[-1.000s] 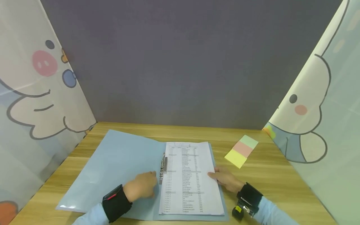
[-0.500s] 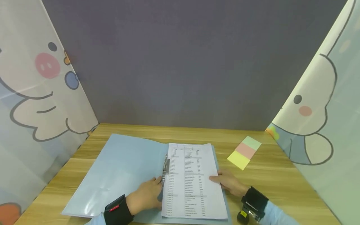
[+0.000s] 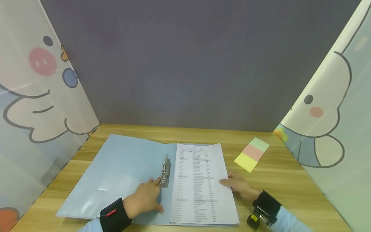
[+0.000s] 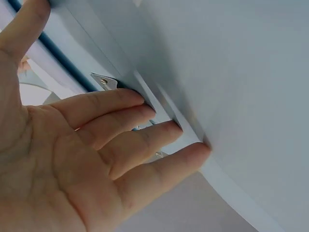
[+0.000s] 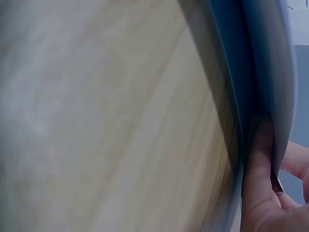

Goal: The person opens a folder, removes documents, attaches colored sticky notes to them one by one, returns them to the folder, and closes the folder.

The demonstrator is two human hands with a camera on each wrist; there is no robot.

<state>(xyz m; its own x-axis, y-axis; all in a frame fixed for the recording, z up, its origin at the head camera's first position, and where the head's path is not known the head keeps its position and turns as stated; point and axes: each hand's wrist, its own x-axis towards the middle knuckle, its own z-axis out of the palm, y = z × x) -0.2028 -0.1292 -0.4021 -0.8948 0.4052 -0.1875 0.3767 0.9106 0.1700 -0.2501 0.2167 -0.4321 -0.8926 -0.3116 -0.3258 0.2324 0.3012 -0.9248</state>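
The printed sheet [image 3: 201, 183] in the open folder [image 3: 121, 174] carries columns of small print, too fine to read; no other lettering can be read.

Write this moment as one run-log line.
left hand: open, fingertips at metal clip | right hand: grips paper stack edge | folder: open on table | sticky notes: untouched

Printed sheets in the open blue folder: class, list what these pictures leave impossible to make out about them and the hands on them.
- Text on the printed sheets: too small and blurred in the head view.
- Right hand: head view hides its fingertips under the sheets' edge; right wrist view is blurred, so its grip is unclear.
- Metal clip: left wrist view shows only slivers behind the left hand; whether it is latched cannot be told.
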